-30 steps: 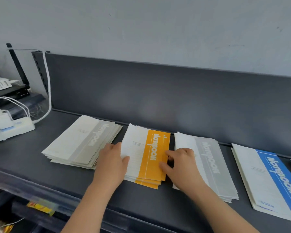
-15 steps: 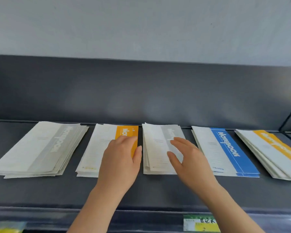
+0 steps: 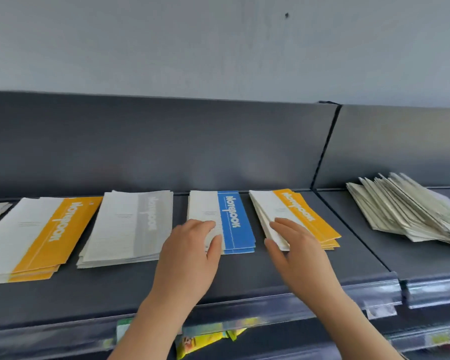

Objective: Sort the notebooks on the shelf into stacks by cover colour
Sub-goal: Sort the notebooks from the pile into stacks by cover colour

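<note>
Under the hands (image 3: 190,258) lie blue notebooks (image 3: 234,222).

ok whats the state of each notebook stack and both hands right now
left orange stack: flat, slightly fanned, untouched
grey stack: flat, fairly tidy, untouched
blue stack: flat, left hand resting on its near left part
right orange stack: fanned, right hand on its near edge
far right pile: messy, splayed
left hand: open, palm down
right hand: open, fingers spread

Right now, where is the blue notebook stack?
In the head view the blue stack lies mid-shelf, between the grey stack and the right-hand orange stack, with the left hand resting on its near white half.
</note>
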The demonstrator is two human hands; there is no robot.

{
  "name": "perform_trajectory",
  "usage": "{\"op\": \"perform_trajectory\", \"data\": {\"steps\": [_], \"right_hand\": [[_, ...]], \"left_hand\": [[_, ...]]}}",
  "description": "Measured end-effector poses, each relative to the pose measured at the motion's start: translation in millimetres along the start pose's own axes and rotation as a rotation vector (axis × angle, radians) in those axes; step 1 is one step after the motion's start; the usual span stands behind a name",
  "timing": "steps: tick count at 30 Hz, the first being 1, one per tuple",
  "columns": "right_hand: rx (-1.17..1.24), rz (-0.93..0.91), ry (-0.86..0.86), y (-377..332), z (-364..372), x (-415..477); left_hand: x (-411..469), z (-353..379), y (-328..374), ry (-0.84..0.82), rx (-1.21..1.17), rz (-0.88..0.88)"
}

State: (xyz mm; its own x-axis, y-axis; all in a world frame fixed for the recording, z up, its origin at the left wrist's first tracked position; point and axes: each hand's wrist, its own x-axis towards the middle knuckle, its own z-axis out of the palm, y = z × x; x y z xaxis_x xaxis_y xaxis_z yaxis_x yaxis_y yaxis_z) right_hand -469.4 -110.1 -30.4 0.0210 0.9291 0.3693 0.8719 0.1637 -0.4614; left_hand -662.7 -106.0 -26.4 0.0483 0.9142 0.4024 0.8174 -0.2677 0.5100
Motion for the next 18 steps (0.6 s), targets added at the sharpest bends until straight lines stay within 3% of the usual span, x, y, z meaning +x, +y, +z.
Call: {"op": "perform_trajectory", "data": {"steps": [8, 18], "right_hand": [[-0.038, 0.091, 0.052, 117.2, -64.7, -12.0], [-0.029, 0.211, 0.148, 200.5, -103.2, 9.6]], "left_hand": [[12.3, 77.1, 101.7, -0.033, -0.05, 0.052], [56.4, 141.3, 168.5, -0.09, -0.068, 0.18]]}}
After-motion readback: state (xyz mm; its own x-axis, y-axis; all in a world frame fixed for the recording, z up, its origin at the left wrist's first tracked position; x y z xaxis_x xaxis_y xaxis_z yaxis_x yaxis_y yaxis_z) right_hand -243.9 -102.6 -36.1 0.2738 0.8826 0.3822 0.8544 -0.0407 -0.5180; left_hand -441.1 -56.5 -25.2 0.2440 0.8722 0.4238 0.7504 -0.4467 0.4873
